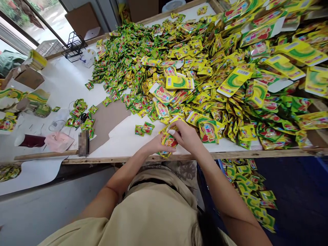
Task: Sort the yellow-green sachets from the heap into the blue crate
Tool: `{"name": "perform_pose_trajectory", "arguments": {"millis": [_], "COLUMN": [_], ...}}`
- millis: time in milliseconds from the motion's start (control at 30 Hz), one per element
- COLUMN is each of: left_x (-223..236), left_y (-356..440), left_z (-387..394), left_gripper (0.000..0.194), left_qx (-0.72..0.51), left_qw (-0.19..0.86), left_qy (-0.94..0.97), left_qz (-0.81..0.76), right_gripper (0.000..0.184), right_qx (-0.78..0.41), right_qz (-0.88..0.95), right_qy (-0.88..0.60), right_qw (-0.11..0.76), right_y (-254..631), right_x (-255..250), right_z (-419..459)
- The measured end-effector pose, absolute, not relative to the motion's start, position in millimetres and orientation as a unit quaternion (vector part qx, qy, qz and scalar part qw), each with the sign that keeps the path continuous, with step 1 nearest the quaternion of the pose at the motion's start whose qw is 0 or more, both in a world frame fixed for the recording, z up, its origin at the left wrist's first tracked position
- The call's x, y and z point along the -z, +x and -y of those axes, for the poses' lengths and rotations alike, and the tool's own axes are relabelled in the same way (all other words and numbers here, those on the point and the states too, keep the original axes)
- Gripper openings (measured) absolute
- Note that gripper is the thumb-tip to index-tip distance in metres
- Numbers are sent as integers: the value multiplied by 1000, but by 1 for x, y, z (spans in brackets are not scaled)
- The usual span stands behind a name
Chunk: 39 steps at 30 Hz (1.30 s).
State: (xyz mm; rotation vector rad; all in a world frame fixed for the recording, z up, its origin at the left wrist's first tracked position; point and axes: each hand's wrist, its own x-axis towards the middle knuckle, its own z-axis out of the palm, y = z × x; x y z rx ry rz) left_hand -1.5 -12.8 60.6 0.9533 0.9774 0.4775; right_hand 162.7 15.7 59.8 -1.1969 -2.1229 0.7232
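blue crate [294, 191] below the desk [125, 145] holding yellow-green packets [252, 194], left hand [155, 144] and right hand [188, 136] clamping their grip on a printed packet [169, 139] near the front edge, lettered face pointing upward, long axis too covered to tell

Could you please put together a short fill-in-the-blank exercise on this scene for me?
1. The printed packet is held by the left hand and the ____.
2. The dark red cup at the far left lies on its ____.
3. The wire rack near the window is coloured ____.
4. The bare part of the tabletop beside that rack is coloured ____.

Missing words: right hand; side; black; white.
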Motion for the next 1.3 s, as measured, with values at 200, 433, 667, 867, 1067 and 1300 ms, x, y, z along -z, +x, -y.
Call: {"name": "perform_pose_trajectory", "arguments": {"millis": [200, 433, 667, 867, 1067, 1300], "left_x": [-48, -32, -27, -31, -24, -10], "left_y": [-7, -7, -6, -2, -5, -15], "left_z": [5, 7, 15, 13, 22, 26], "left_gripper": [46, 50, 47, 36, 41, 39], "left_qx": [-222, -260, -240, -245, -255, -312], "left_qw": [692, 693, 688, 655, 630, 621], "left_qy": [495, 490, 501, 563, 562, 518], "left_qz": [-476, -461, -467, -441, -470, -499], "right_gripper": [23, 17, 34, 29, 24, 27], "right_qx": [-352, -334, -291, -291, -320, -388], "right_qz": [806, 797, 859, 886, 856, 716], "right_qy": [-378, -400, -375, -357, -397, -473], "right_qw": [291, 306, 190, 59, 82, 335], "right_y": [175, 177, 170, 168, 171, 184], "right_x": [-68, -67, -71, -86, -74, -52], "right_z": [-24, -21, -11, -4, 3, 9]}}
